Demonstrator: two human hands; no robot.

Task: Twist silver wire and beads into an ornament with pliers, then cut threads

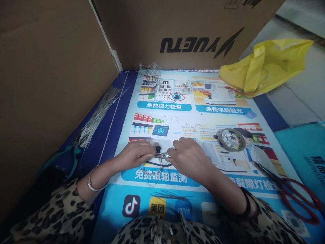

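Note:
Both hands meet over the middle of the printed poster. My left hand (137,153) is closed, thumb and forefinger pinching one end of a small shiny wire piece (162,155). At its other end my right hand (189,158) is closed too, with fingers curled around and partly hiding it. Thin bent wire with clear loops (152,174) hangs or lies just below the hands; I cannot tell whether it joins the held piece. Several short dark wires (171,196) lie nearer to me. Bent wire bits (174,119) lie beyond the hands.
At left are a bundle of straight wires (98,117) and teal-handled pliers (74,159). Red-handled scissors (301,198) and a round container with small clear pieces (232,139) are at right. Wire shapes (153,73) lie at the back, near cardboard (182,20) and a yellow bag (271,64).

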